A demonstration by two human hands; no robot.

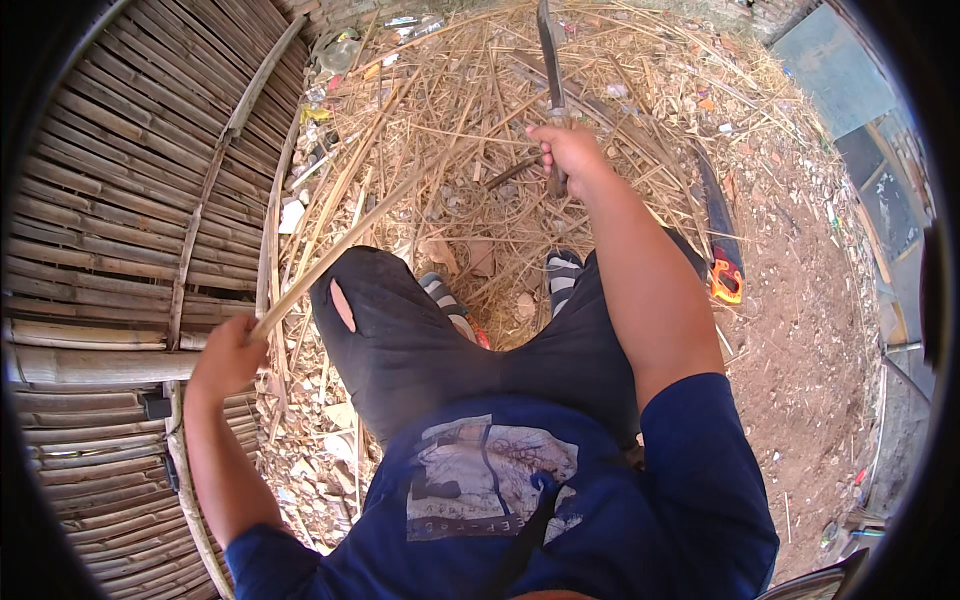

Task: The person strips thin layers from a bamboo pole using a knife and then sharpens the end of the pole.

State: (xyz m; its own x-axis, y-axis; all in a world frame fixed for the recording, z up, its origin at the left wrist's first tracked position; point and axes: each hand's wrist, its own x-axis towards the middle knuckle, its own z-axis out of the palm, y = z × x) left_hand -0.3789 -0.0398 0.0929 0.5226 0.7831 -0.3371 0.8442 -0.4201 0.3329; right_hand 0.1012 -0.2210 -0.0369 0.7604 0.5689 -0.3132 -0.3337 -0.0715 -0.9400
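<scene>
My left hand (232, 355) is closed round the near end of a long bamboo strip (335, 250). The strip slants up and to the right, past my left knee and over the litter ahead. In my right hand (575, 158), held out in front between my knees, is a machete (551, 55). Its dark blade points away from me, and the handle end shows below my fingers. A short dark stick (512, 173) lies just left of that hand. The strip's far end blends into the scraps, so whether it meets the blade cannot be told.
Bamboo splinters and shavings (450, 130) cover the ground ahead. A handsaw (717, 215) with an orange handle lies to the right of my right knee. On the left stands a bamboo-slat wall (120, 190). Bluish panels (835, 70) lean at the far right, beyond bare soil (800, 330).
</scene>
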